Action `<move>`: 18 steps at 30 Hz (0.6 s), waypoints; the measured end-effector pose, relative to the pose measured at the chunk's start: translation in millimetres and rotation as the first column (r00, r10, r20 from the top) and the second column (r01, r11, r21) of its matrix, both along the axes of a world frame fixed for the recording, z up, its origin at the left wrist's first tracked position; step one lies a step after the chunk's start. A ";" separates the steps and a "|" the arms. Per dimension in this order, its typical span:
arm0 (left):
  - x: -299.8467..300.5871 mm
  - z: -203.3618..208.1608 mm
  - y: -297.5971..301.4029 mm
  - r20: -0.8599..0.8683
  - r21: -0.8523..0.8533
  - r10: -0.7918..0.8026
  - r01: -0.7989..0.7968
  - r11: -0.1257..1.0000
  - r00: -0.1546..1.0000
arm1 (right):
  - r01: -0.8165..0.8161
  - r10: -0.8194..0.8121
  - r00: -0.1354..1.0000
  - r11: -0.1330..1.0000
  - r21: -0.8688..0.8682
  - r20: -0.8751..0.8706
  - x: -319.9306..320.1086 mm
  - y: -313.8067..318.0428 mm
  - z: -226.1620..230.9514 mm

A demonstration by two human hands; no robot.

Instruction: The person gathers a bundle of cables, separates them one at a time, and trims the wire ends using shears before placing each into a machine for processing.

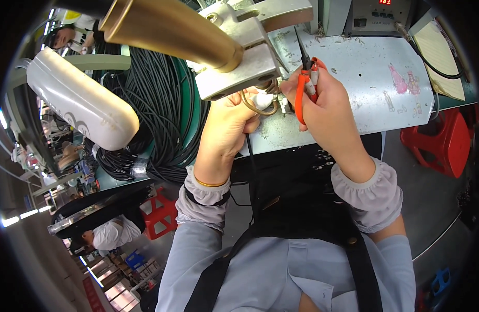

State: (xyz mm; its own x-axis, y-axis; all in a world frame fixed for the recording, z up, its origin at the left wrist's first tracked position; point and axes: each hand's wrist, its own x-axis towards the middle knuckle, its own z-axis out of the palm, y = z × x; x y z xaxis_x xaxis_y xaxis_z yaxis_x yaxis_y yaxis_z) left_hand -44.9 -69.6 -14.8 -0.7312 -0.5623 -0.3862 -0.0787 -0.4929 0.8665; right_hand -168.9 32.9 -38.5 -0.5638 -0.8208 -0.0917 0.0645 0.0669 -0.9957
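Note:
Fingers closed, my left hand point(226, 125) is just under the metal block of a machine head point(239, 73), gripping a thin black cable point(249, 148) that hangs down from it. The cable's end is partly hidden behind a curved brass-coloured tube point(260, 110). My right hand point(330, 104) is wrapped round a pair of pliers point(300, 96) with orange-red handles, their dark pointed jaws aimed away from me. Its thumb and index fingertips come close to a small metal fixture point(283, 104) beneath the machine head; whether they pinch anything there I cannot tell.
A thick brass-coloured cylinder point(169, 34) and a white lamp point(83, 101) overhang the left side. Coiled black cables point(159, 99) lie beside my left arm. Metal scraps dot the pale worktop point(348, 67). A control box point(380, 15) stands behind; a red stool point(442, 143) is right.

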 end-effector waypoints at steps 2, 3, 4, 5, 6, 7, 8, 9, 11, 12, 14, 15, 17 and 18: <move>0.1 -0.4 -1.3 -0.007 -0.002 -0.001 0.001 1.000 1.000 | -0.008 0.009 1.000 1.000 -0.010 0.021 0.0 -0.3 0.6; 0.4 -0.4 -2.4 0.010 -0.005 -0.010 0.011 1.000 1.000 | -0.014 0.015 0.999 1.000 -0.020 0.042 0.0 -0.4 1.1; 0.9 -0.4 -3.3 0.027 -0.009 -0.020 0.020 1.000 0.999 | -0.020 0.022 0.998 0.999 -0.030 0.063 0.3 -0.4 1.2; 1.4 -0.5 -3.7 0.044 -0.012 -0.029 0.029 0.999 0.999 | -0.021 0.023 0.998 0.999 -0.031 0.063 0.8 -0.6 1.0; 0.7 -0.1 -3.6 0.042 -0.013 -0.030 0.030 0.999 0.999 | -0.020 0.022 0.998 1.000 -0.020 0.060 0.5 -0.6 1.6; 0.1 0.2 -3.0 0.052 -0.016 -0.024 0.025 1.000 0.998 | -0.020 0.020 0.998 1.000 -0.010 0.057 0.4 -0.6 2.2; -0.5 0.4 -2.2 0.062 -0.018 -0.019 0.020 1.000 0.998 | -0.019 0.019 0.998 1.000 0.000 0.054 0.4 -0.3 2.6; -1.0 0.5 -1.3 0.072 -0.021 -0.014 0.015 1.000 0.997 | -0.018 0.018 0.999 1.000 0.000 0.052 0.4 -0.1 2.6; -2.7 2.0 0.9 0.081 -0.042 -0.005 0.008 0.999 0.997 | -0.013 0.013 0.997 1.000 0.001 0.071 0.5 -0.3 2.5; -3.4 3.1 2.0 0.092 -0.061 0.005 0.000 0.998 0.996 | -0.011 0.011 0.997 1.000 0.002 0.080 0.9 0.1 3.2; -2.1 4.0 4.5 0.100 -0.082 0.015 -0.007 0.997 0.995 | -0.016 0.018 0.995 1.000 -0.024 0.103 1.2 2.8 7.0; 0.0 3.2 6.0 0.087 -0.081 0.004 0.003 0.997 0.996 | -0.019 0.025 0.991 0.999 -0.048 0.128 1.2 4.8 9.6; 5.9 3.0 7.7 0.064 -0.086 -0.011 0.017 0.996 0.998 | -0.030 0.041 0.988 0.996 -0.078 0.151 2.9 7.6 15.4; 9.0 4.4 9.9 0.061 -0.088 -0.007 0.012 0.996 0.998 | -0.047 0.057 0.977 0.997 -0.055 0.204 4.8 12.4 19.6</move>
State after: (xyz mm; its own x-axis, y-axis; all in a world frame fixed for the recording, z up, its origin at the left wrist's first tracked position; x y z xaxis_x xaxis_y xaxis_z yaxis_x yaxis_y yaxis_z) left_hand -35.9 -59.7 -10.4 -0.7133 -0.5894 -0.3792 -0.1369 -0.4135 0.9002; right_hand -164.0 45.2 -18.9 -0.4934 -0.8551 -0.1593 0.2659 0.0261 -0.9636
